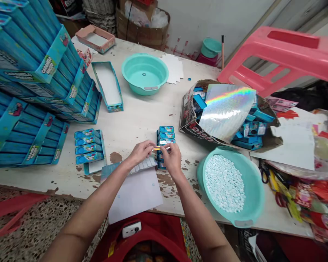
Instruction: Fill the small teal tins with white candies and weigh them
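Observation:
Both my hands meet over the middle of the table, fingers pinched together. Between the fingertips is a small shiny strip (156, 148) with a yellow-orange glint. My left hand (141, 152) grips its left end, and my right hand (171, 156) its right end. Directly behind and below my right hand stands a row of small blue candy boxes (166, 135), partly hidden by it. Beneath my left hand lies a sheet with rows of pale rectangular labels (142, 166), resting over white paper (136, 198) at the table's front edge.
At left, more blue boxes (89, 149) sit in a tray beside tall stacks of filled display cartons (51, 65). A teal basin (144, 72) stands behind; another basin (255, 193) at right holds white candies. A carton (190, 109) of blue boxes carries a holographic sheet (226, 109).

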A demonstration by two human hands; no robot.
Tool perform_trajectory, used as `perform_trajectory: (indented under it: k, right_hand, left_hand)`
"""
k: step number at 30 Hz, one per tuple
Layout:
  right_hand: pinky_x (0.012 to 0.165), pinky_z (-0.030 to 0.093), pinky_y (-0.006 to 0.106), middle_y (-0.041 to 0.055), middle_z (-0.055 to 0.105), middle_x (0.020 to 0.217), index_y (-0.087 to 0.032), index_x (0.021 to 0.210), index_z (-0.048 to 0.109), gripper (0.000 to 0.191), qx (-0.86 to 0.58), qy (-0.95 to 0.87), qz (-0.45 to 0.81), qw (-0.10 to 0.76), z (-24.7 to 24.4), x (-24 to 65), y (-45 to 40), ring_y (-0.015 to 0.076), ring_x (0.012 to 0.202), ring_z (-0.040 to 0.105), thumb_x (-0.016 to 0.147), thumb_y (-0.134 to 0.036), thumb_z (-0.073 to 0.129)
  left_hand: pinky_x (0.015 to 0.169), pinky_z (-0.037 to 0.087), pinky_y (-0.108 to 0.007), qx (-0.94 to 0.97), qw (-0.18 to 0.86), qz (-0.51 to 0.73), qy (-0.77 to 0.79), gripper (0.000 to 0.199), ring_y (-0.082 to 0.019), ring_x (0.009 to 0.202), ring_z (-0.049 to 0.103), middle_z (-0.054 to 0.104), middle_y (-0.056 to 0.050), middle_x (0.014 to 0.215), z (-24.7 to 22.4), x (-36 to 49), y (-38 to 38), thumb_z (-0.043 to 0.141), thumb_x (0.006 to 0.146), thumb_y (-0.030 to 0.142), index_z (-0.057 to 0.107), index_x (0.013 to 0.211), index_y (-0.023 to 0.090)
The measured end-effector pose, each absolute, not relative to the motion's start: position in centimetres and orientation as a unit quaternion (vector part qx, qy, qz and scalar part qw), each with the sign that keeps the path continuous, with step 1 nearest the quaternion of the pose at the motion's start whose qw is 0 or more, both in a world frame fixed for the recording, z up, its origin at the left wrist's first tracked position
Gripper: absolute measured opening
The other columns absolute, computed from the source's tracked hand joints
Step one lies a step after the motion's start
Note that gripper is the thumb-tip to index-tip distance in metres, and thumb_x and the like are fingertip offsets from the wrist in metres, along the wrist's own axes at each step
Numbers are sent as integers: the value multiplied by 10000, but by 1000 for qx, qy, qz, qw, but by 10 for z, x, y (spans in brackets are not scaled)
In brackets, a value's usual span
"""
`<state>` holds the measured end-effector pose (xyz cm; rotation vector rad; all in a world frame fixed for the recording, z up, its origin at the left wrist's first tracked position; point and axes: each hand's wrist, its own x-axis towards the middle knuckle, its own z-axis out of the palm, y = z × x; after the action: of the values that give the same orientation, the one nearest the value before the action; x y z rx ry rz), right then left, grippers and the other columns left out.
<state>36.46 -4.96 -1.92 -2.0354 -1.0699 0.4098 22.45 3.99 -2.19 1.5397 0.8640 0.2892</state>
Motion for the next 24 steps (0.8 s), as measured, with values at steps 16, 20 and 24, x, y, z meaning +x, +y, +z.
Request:
perform_trajectory:
  k: [16,20,24]
  right_hand:
    - [689,442,313,34,612,842,-188,891,536,309,-857,-260,183,406,-69,434,9,193,721,567,642,-331,651]
    - [719,451,322,57,647,853,-172,930,557,238,-848,-268,196,414,-61,443,5,198,753,592,712,-264,581]
    - [902,405,390,104,597,1105,-179,1096,530,287,-822,-333,96,452,-38,416,-14,225,1031,538,822,-222,457]
  left_hand:
    - [499,400,-239,674,543,26,501,219,-132,479,530,545,31,612,-76,308,73,406,876,277,371,1075,192]
    - [627,437,-275,708,478,17,520,253,-184,693,610,644,-39,776,-70,283,72,483,844,355,462,1045,203]
    - [801,431,-316,796,381,-62,465,368,-237,981,585,648,-89,1067,-56,206,72,467,826,478,560,1052,202]
